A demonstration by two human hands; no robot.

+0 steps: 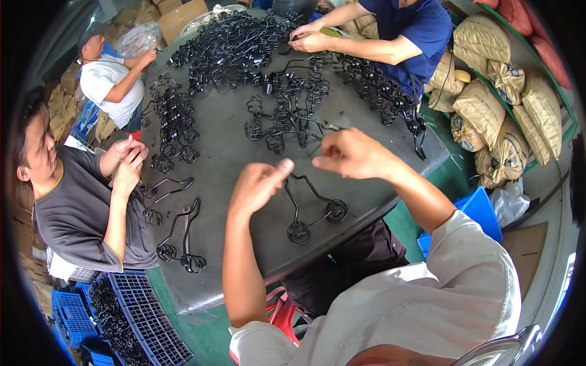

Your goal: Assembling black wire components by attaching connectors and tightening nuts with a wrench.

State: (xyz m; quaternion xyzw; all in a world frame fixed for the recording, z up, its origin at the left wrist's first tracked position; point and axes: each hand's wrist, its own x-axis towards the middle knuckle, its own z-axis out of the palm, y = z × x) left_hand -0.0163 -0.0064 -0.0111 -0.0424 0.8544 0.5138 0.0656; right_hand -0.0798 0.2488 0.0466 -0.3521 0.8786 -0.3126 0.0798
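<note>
Rightward, tan sacks [488,104] fill green shelving [564,104], perhaps tied shut.

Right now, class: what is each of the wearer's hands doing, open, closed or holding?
Left hand: closed, pinching the top of the black wire piece.
Right hand: fingers pinched shut; what it holds cannot be told.

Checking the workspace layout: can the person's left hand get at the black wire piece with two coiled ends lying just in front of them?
Probably yes: the left hand hovers right beside the black wire piece, with nothing between.
</note>
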